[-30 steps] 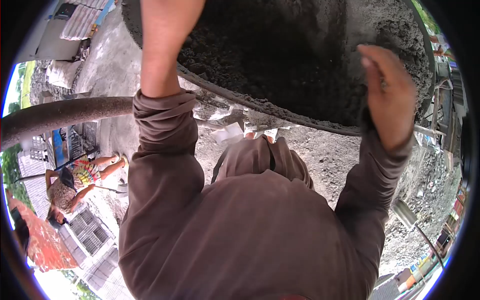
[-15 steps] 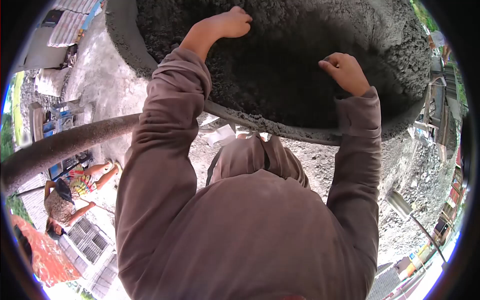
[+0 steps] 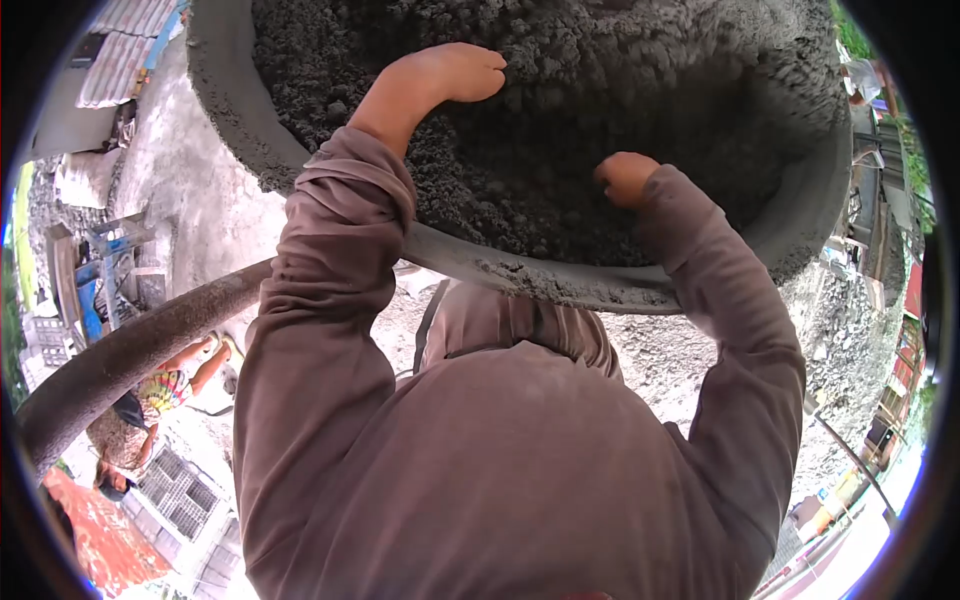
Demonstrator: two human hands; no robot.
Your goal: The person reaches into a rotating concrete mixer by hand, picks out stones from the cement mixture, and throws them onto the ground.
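A wide round drum [image 3: 235,110] with a thick, crusted rim holds dark grey, lumpy wet mix [image 3: 560,75]. Over the left part of the mix, my left hand [image 3: 445,75] is bent at the wrist, its fingers pressed together and pointing right; its underside is hidden. Lower and to the right, my right hand [image 3: 627,180] is curled closed just inside the near rim, in shadow. What either hand grips, if anything, cannot be made out. Both brown sleeves reach across the near rim.
A thick rusty pipe [image 3: 150,350] slants up to the left sleeve. Beyond it at the lower left is another person [image 3: 125,435], partly hidden by the pipe. Gravelly ground [image 3: 660,360] lies below the drum, and a thin rod [image 3: 850,450] stands at the right.
My left hand has come into view from the top edge. My right hand, earlier spread, has curled and moved left. The drum shows lower in the view, and the pipe slants more steeply.
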